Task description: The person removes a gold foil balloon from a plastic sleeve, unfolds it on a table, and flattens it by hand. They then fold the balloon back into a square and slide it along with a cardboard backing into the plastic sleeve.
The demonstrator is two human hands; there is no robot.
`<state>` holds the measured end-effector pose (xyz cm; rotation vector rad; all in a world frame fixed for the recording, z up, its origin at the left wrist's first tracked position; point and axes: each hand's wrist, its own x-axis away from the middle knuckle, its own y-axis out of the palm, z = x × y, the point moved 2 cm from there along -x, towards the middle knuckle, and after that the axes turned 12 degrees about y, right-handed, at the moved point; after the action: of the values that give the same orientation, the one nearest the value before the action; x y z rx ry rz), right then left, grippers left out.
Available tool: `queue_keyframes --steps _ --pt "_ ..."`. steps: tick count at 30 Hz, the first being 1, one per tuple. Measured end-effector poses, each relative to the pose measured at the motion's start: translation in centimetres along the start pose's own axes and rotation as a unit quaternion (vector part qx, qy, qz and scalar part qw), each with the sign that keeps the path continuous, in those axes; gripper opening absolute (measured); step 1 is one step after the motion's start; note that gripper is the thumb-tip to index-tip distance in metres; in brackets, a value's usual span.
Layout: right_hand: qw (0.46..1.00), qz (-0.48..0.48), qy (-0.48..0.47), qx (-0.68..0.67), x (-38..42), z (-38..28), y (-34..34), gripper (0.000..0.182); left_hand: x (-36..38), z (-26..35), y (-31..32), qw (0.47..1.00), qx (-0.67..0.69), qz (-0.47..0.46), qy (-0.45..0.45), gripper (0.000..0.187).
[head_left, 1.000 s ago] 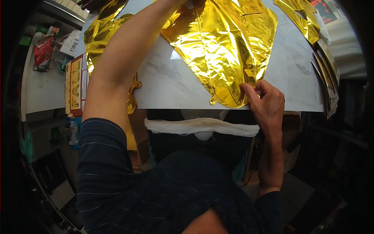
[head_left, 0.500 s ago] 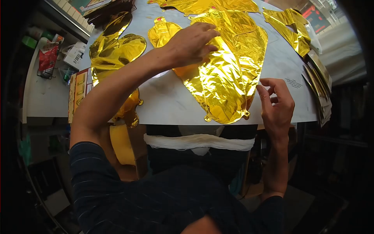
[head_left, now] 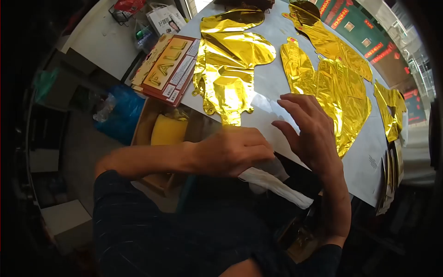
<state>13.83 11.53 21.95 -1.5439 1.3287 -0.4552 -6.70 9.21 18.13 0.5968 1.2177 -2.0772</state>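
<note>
My left hand, slightly blurred, is in front of the table edge with its fingers curled down; whatever they hold is hidden. A bundle of white strings runs out from beneath it. Just above that hand lies a gold foil balloon, flat and uninflated, its narrow tail hanging past the edge and partly covered by the hand. My right hand is raised over the table edge, thumb and fingers apart, with nothing between them. Beyond it a larger flat gold foil balloon lies on the white table.
More gold foil lies at the back, and another piece at the far right. Flat packets lean by the right edge. Boxes marked FALL overhang the left edge, above a cardboard box and blue bag.
The view has swung left. My left hand has come back from the large foil balloon to the white strings at the table edge. My right hand's fingers have spread wider.
</note>
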Motion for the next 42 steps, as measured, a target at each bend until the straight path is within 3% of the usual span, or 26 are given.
queue_keyframes --steps 2,4,5,7,8,9,10,12,16,18,20,21,23,26,30,34,36,37,42 --pt "0.996 -0.063 -0.055 0.022 -0.7 -1.9 2.4 0.05 2.5 0.4 -2.8 0.994 -0.084 0.055 -0.052 0.024" --pt "0.994 -0.066 -0.085 0.024 -0.9 -3.6 5.4 0.062 5.3 -0.1 -5.7 0.971 -0.121 0.1 -0.181 0.021" --pt "0.992 -0.065 -0.096 0.057 -1.0 -4.3 6.8 0.067 6.7 -0.8 -6.7 0.961 -0.148 0.132 -0.193 0.019" --pt "0.992 -0.057 -0.094 0.068 -0.9 -4.8 9.9 0.067 8.7 -1.1 -7.7 0.943 -0.164 0.153 -0.244 0.022" --pt "0.992 -0.042 -0.089 0.08 -0.9 -4.9 11.1 0.067 9.2 -1.3 -8.0 0.943 -0.162 0.157 -0.245 0.022" --pt "0.993 0.013 -0.095 0.075 -1.1 -5.2 11.7 0.051 9.5 -1.7 -8.4 0.945 -0.212 0.138 -0.207 0.026" --pt "0.992 0.012 -0.097 0.08 -1.1 -5.4 12.2 0.051 9.6 -1.9 -8.8 0.944 -0.262 0.118 -0.165 0.03" --pt "0.996 0.027 -0.039 0.07 -1.2 -5.5 12.5 0.03 10.3 -2.5 -8.8 0.95 -0.252 0.092 -0.158 0.039" --pt "0.997 0.047 -0.001 0.063 -1.7 -6.4 11.9 0.014 9.3 -3.5 -8.1 0.96 -0.256 0.043 -0.102 0.042" --pt "0.997 0.078 0.024 -0.018 -2.3 -6.3 11.7 0.005 8.5 -4.2 -8.1 0.965 -0.243 0.053 -0.081 0.039" --pt "0.994 0.094 0.04 -0.031 -2.6 -5.8 12.1 0.007 8.3 -5.4 -8.3 0.97 -0.217 0.043 -0.102 0.041" --pt "0.987 0.077 0.109 -0.085 -2.8 -5.7 12.0 0.009 8.2 -6.1 -8.5 0.973 -0.194 0.032 -0.122 0.043" --pt "0.963 0.05 0.218 -0.153 -3.2 -5.4 11.8 0.014 7.7 -7.6 -9.0 0.971 -0.205 0.047 -0.111 0.035" --pt "0.932 0.042 0.263 -0.246 -3.9 -4.7 11.9 0.016 7.1 -9.4 -9.6 0.974 -0.2 0.011 -0.106 0.017" --pt "0.915 -0.009 0.28 -0.291 -4.6 -3.8 11.9 0.034 6.5 -10.2 -9.4 0.978 -0.176 0.01 -0.113 0.013" --pt "0.93 -0.042 0.255 -0.262 -5.8 -3.8 11.4 0.034 5.9 -10.6 -9.6 0.973 -0.189 0.011 -0.133 0.012" --pt "0.903 -0.084 0.27 -0.323 -6.5 -3.4 11.5 0.028 5.4 -10.5 -10.0 0.972 -0.183 0.013 -0.144 0.013" --pt "0.917 -0.101 0.278 -0.266 -7.1 -3.7 10.5 0.025 5.2 -10.6 -10.1 0.973 -0.186 0.02 -0.136 0.014" --pt "0.91 -0.097 0.255 -0.313 -10.3 -1.7 9.0 0.024 3.6 -11.5 -11.9 0.969 -0.173 0.07 -0.161 0.023"
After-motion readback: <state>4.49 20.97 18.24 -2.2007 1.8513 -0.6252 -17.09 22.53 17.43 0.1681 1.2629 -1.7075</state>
